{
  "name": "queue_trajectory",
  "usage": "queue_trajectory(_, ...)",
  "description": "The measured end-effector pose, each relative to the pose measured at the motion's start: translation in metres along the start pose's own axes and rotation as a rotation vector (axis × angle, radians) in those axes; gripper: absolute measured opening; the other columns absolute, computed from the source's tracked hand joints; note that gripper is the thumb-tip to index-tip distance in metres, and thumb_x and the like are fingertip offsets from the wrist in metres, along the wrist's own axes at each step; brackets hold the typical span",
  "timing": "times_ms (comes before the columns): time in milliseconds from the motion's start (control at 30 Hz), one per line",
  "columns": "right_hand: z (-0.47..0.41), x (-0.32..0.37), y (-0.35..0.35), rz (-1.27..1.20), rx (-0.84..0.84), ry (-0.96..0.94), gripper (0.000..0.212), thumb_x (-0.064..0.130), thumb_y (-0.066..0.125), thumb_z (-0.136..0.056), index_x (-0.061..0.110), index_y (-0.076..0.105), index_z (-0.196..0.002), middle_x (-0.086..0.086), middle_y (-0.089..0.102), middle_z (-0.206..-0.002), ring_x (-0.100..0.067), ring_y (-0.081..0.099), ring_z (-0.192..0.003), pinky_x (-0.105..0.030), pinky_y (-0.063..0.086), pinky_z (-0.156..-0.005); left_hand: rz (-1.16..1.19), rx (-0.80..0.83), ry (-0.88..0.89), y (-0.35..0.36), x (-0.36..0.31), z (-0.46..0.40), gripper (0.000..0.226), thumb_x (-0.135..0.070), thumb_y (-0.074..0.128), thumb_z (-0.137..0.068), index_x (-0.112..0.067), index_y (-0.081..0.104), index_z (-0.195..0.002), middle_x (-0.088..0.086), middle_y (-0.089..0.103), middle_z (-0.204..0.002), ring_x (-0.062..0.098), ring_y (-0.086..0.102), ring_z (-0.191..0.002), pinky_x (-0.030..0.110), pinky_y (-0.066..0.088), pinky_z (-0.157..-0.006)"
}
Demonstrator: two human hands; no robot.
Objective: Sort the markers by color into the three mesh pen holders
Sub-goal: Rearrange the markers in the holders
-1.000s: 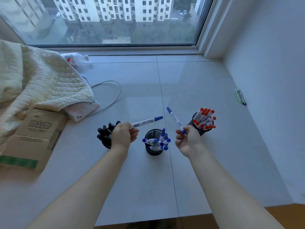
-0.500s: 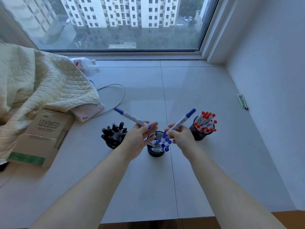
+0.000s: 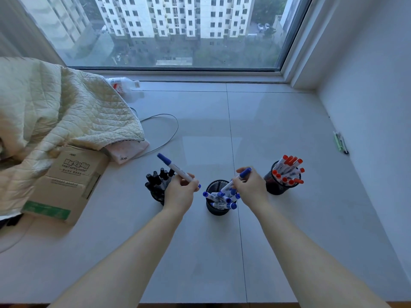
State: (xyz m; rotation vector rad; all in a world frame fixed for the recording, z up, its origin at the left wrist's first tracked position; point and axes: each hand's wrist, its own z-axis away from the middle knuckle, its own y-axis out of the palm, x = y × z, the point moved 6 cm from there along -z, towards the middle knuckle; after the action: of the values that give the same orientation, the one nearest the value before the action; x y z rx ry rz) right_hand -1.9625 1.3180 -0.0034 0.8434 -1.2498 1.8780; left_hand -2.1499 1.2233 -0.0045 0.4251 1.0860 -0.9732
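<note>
Three black mesh pen holders stand in a row on the pale sill. The left holder (image 3: 155, 195) has black-capped markers, the middle holder (image 3: 216, 208) blue-capped ones, the right holder (image 3: 275, 187) red-capped ones. My left hand (image 3: 181, 192) grips a blue-capped marker (image 3: 174, 167) that tilts up to the left, just left of the middle holder. My right hand (image 3: 250, 187) pinches a second blue-capped marker (image 3: 239, 177), whose lower end dips into the middle holder's mouth.
A quilted cream blanket (image 3: 55, 112) lies over a cardboard box (image 3: 66, 183) at the left. A grey cable (image 3: 164, 134) loops behind the holders, with a plastic bottle (image 3: 121, 85) near the window. Pens (image 3: 340, 142) lie along the right wall (image 3: 378, 107).
My right hand has lowered its blue marker tip-down into the middle holder. My left hand has curled its fingers round its marker and still holds it beside that holder.
</note>
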Motion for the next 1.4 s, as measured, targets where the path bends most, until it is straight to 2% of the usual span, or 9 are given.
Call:
queue_trajectory(233,-0.009,0.02,0.01,0.171,-0.033,-0.189,0.013,0.021,0.05,-0.092,0.011,0.045,-0.099,-0.005,0.061,-0.076,-0.028,0.062,-0.072,-0.04,0.049,-0.066,0.234,0.013,-0.113,0.001,0.003,-0.01,0.014,-0.018,0.047,-0.094,-0.018,0.055,-0.083,0.002,0.067,-0.085,0.01,0.066,-0.075,0.022,0.047,-0.062)
queue_trajectory(400,-0.01,0.021,0.023,0.36,-0.01,-0.283,0.021,0.026,0.042,-0.097,0.007,0.051,-0.099,-0.012,0.061,-0.081,-0.031,0.055,-0.078,-0.032,0.036,-0.06,-0.029,-0.022,0.004,-0.003,-0.001,-0.013,0.023,-0.022,0.044,-0.095,-0.02,0.063,-0.082,-0.001,0.063,-0.081,0.004,0.058,-0.07,0.022,0.042,-0.06)
queue_trajectory(633,-0.016,-0.004,0.039,0.671,0.103,-0.259,0.028,0.027,0.042,-0.096,0.015,0.064,-0.11,-0.004,0.058,-0.112,-0.023,0.044,-0.108,-0.03,0.04,-0.086,0.013,-0.009,0.051,-0.001,-0.003,-0.013,0.019,-0.009,0.058,-0.088,-0.021,0.045,-0.083,0.001,0.064,-0.084,0.008,0.067,-0.073,0.021,0.043,-0.057)
queue_trajectory(767,-0.012,-0.012,0.033,0.556,0.095,-0.211,0.029,0.029,0.047,-0.094,0.017,0.06,-0.117,-0.003,0.056,-0.117,-0.021,0.043,-0.111,-0.029,0.037,-0.091,0.099,0.024,-0.011,0.007,-0.001,-0.015,0.014,-0.01,0.054,-0.091,-0.017,0.048,-0.08,0.002,0.067,-0.082,0.005,0.068,-0.068,0.017,0.05,-0.055)
queue_trajectory(867,0.002,0.001,0.019,0.52,-0.041,-0.37,0.02,0.021,0.056,-0.089,0.013,0.064,-0.105,-0.005,0.06,-0.104,-0.024,0.049,-0.1,-0.033,0.042,-0.084,0.156,0.052,-0.09,0.017,0.005,-0.017,0.012,-0.015,0.046,-0.094,-0.013,0.054,-0.086,-0.002,0.067,-0.078,0.005,0.067,-0.069,0.02,0.049,-0.059)
queue_trajectory(1033,0.039,0.019,0.021,0.706,-0.144,-0.705,0.01,0.024,0.074,-0.069,0.017,0.066,-0.068,0.002,0.06,-0.069,-0.025,0.057,-0.07,-0.033,0.045,-0.058,-0.1,-0.003,0.023,0.026,0.009,-0.021,0.017,-0.02,0.048,-0.09,-0.012,0.06,-0.083,-0.009,0.063,-0.068,0.011,0.06,-0.074,0.027,0.046,-0.065)
queue_trajectory(1167,0.049,0.014,0.038,0.881,-0.077,-0.749,0.02,0.036,0.077,-0.057,0.021,0.063,-0.059,0.008,0.057,-0.061,-0.02,0.058,-0.066,-0.027,0.043,-0.058,-0.141,0.034,0.042,0.034,0.01,-0.024,0.016,-0.022,0.047,-0.091,-0.021,0.055,-0.077,-0.015,0.066,-0.058,0.007,0.062,-0.078,0.027,0.044,-0.063)
queue_trajectory(1267,0.048,0.011,0.046,0.967,-0.074,-0.749,0.02,0.033,0.079,-0.053,0.023,0.062,-0.055,0.008,0.056,-0.057,-0.019,0.058,-0.065,-0.024,0.042,-0.057,-0.225,0.04,0.046,0.033,0.015,-0.024,0.014,-0.023,0.05,-0.089,-0.026,0.051,-0.076,-0.009,0.066,-0.069,0.009,0.065,-0.08,0.023,0.044,-0.063)
queue_trajectory(1400,0.047,0.008,0.047,0.953,-0.083,-0.718,0.017,0.035,0.081,-0.056,0.027,0.066,-0.058,0.011,0.058,-0.057,-0.017,0.059,-0.065,-0.023,0.043,-0.059,-0.371,-0.023,0.061,0.021,0.018,-0.025,0.005,-0.023,0.06,-0.079,-0.021,0.056,-0.079,-0.005,0.063,-0.069,0.009,0.061,-0.067,0.01,0.039,-0.05)
